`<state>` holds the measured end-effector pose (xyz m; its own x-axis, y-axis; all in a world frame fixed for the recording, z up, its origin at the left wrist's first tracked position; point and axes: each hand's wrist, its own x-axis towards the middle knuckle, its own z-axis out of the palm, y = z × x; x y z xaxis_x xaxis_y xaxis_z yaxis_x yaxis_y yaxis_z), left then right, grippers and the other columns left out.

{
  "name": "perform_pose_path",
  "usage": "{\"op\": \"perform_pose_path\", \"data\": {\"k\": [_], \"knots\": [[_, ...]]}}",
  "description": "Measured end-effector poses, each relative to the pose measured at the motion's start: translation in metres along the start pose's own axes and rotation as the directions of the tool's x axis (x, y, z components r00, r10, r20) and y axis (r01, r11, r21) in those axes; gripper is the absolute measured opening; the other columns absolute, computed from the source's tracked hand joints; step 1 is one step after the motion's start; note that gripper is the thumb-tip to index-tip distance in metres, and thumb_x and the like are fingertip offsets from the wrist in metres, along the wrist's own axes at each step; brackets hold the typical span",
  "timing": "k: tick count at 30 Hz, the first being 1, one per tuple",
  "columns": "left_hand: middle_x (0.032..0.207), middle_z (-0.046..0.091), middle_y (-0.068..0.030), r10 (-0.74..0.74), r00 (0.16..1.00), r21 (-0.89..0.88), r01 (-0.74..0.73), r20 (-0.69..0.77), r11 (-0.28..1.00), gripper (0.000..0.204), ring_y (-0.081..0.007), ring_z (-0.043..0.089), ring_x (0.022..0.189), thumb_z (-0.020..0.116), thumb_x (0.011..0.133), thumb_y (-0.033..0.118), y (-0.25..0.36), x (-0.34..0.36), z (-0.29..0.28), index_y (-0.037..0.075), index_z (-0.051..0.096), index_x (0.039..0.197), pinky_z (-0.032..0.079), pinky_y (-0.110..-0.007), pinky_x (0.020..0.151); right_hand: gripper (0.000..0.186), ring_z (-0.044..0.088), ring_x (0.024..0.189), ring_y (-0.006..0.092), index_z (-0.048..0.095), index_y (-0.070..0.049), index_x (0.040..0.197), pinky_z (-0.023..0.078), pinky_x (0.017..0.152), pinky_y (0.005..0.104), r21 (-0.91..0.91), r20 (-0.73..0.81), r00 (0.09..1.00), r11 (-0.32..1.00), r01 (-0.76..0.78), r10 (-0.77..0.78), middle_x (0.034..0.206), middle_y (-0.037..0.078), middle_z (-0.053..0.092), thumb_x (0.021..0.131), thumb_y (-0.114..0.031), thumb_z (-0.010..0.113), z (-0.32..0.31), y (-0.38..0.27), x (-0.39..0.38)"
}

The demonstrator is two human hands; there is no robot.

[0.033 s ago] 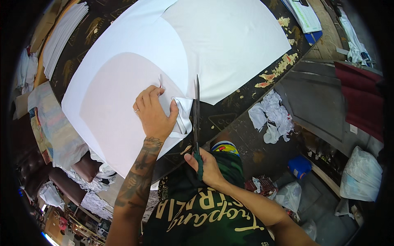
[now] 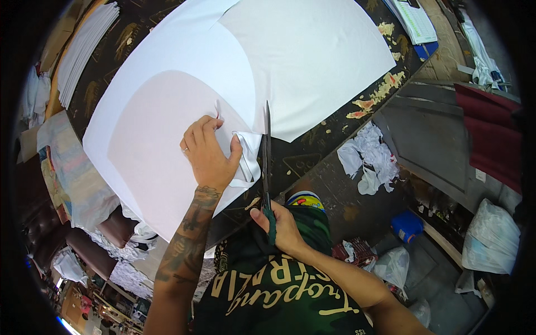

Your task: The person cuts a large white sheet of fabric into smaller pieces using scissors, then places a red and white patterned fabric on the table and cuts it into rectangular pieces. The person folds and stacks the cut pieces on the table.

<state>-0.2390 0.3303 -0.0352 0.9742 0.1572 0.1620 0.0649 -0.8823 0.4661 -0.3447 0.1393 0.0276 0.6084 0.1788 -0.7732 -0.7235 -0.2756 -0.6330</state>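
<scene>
White fabric [image 2: 162,44] lies spread on a dark table, with a pale pinkish panel [image 2: 145,134] and an off-white panel [image 2: 312,61] showing. My left hand [image 2: 209,151] rests on the pinkish panel, thumb apart from the fingers. A small raised tuck of cloth stands at its fingertips, and a folded flap [image 2: 249,159] lies beside the thumb. In my right hand [image 2: 286,230] are long dark scissors [image 2: 267,162] with green-wrapped handles. Their blades point away from me, tips at the fabric's near edge by the off-white panel. The blades look nearly closed together.
Stacked white pieces [image 2: 84,53] sit at the table's far left. Peeling patches [image 2: 385,92] mark its right edge, near a clipboard with papers [image 2: 413,25]. Crumpled white scraps [image 2: 371,159], a blue container [image 2: 406,227] and plastic bags [image 2: 491,237] lie to the right, below table height.
</scene>
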Motion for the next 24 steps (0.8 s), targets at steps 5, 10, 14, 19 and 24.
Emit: {"op": "perform_pose_path", "data": {"k": [5,10,14,19,24], "knots": [[0.136,0.058,-0.0113,-0.001,1.0,0.011,0.001,0.001,1.0,0.048,-0.0331,0.047,0.13,0.076,0.086,0.027,0.0,0.002,0.001,0.006,0.061,0.126,0.03,-0.051,0.111,0.049,0.042,0.064,0.01,0.068,-0.003,0.091,0.037,0.06,0.0314,-0.002,-0.015,1.0,1.0,-0.012,0.012,0.065,-0.003,0.048,0.099,-0.049,0.08,-0.002,-0.008,0.002],[0.135,0.058,-0.0105,0.005,1.0,0.008,-0.005,-0.013,1.0,0.048,-0.0328,0.048,0.13,0.076,0.085,0.027,0.0,0.002,0.001,0.007,0.061,0.126,0.031,-0.051,0.111,0.047,0.041,0.064,0.0096,0.067,-0.003,0.089,0.037,0.059,0.032,0.017,-0.033,0.999,1.0,0.006,-0.005,0.065,-0.003,0.049,0.098,-0.046,0.082,-0.001,-0.007,-0.001],[0.135,0.058,-0.0101,0.002,1.0,0.01,-0.002,-0.004,1.0,0.047,-0.0329,0.048,0.13,0.076,0.086,0.028,0.001,0.003,0.001,0.008,0.061,0.126,0.031,-0.051,0.111,0.046,0.041,0.064,0.0092,0.066,-0.003,0.086,0.036,0.059,0.0312,0.027,-0.013,1.0,1.0,-0.001,0.002,0.066,-0.003,0.048,0.097,-0.045,0.083,-0.001,-0.001,0.003],[0.134,0.059,-0.01,-0.025,1.0,0.014,0.025,0.007,1.0,0.046,-0.0333,0.048,0.131,0.076,0.086,0.027,0.003,0.003,-0.001,0.008,0.061,0.125,0.031,-0.052,0.111,0.048,0.04,0.064,0.0083,0.064,-0.005,0.079,0.035,0.058,0.0299,0.112,0.05,0.994,0.989,-0.1,0.095,0.066,-0.005,0.046,0.097,-0.045,0.084,-0.015,-0.003,0.005],[0.135,0.059,-0.0114,-0.028,0.999,0.012,0.027,0.02,1.0,0.045,-0.0339,0.049,0.131,0.076,0.087,0.023,0.005,0.003,-0.003,0.007,0.061,0.126,0.032,-0.051,0.111,0.043,0.045,0.069,0.0028,0.068,-0.007,0.086,0.037,0.063,0.0228,-0.084,0.082,0.993,0.994,-0.077,0.084,0.072,-0.009,0.052,0.099,-0.045,0.081,-0.038,-0.019,0.01]]}}
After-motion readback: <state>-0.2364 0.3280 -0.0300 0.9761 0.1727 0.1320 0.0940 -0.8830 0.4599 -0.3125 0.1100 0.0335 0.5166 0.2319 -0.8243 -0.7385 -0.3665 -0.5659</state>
